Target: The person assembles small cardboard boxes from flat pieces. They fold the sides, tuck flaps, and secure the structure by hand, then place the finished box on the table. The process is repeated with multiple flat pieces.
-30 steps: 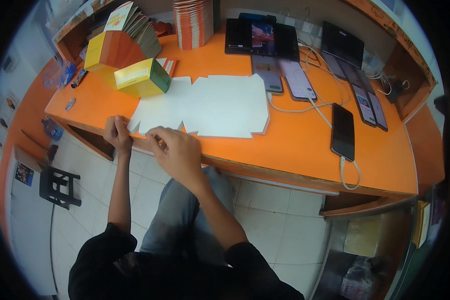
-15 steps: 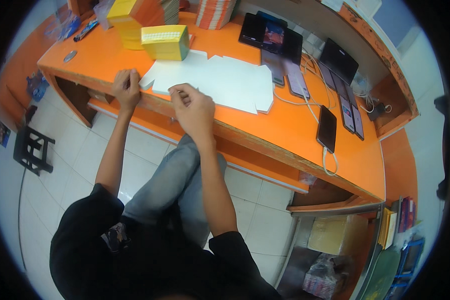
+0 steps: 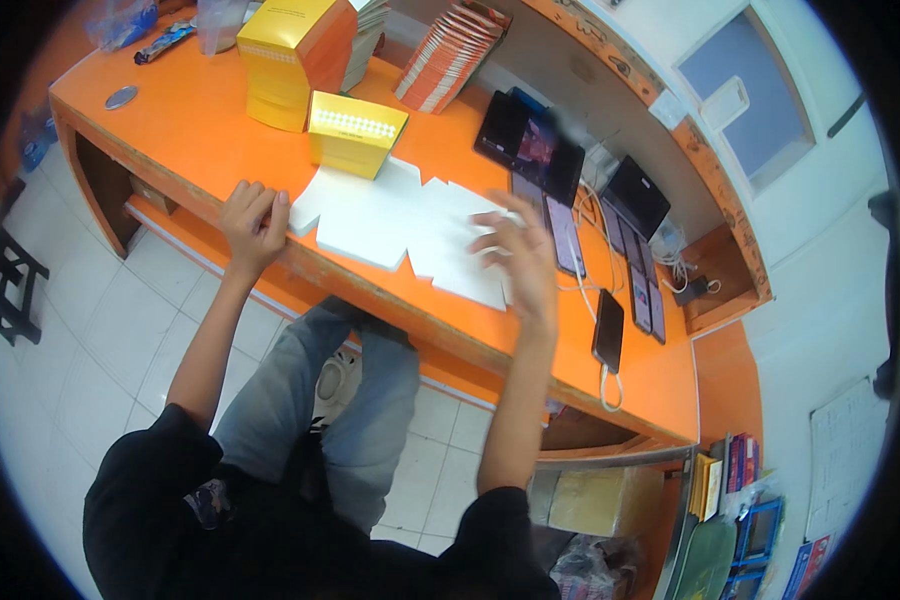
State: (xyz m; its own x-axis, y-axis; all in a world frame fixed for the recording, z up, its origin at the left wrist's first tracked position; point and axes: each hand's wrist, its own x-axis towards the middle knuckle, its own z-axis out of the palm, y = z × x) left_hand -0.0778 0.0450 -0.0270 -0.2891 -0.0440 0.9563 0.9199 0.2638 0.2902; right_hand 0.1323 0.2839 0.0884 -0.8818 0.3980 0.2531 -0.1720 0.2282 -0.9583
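Two bare hands at a curved orange desk (image 3: 200, 130), seen from above. The left hand (image 3: 255, 225) rests at the front edge of the desk, just beside the left end of a stack of white card sheets (image 3: 365, 222); its fingers are curled closed with the thumb against them, and whether anything lies within them cannot be told. The right hand (image 3: 518, 255), blurred, appears over the right end of the same stack, its fingers open and spread; contact with the card cannot be made out. The sheets, with notched outlines, lie flat along the front of the desk, between the two hands. A small yellow box (image 3: 355, 140) stands at their far left edge; behind it rises a larger yellow and orange block (image 3: 288, 65), and to the right of that, a leaning pile of orange and white pieces (image 3: 452, 55). Farther right, a dark tablet (image 3: 532, 148) is propped up behind several phones, and a black phone (image 3: 608, 332) with a white cable (image 3: 611, 390) lies near the front edge. A black stool (image 3: 10, 285) stands on the tiled floor (image 3: 120, 330) at left.
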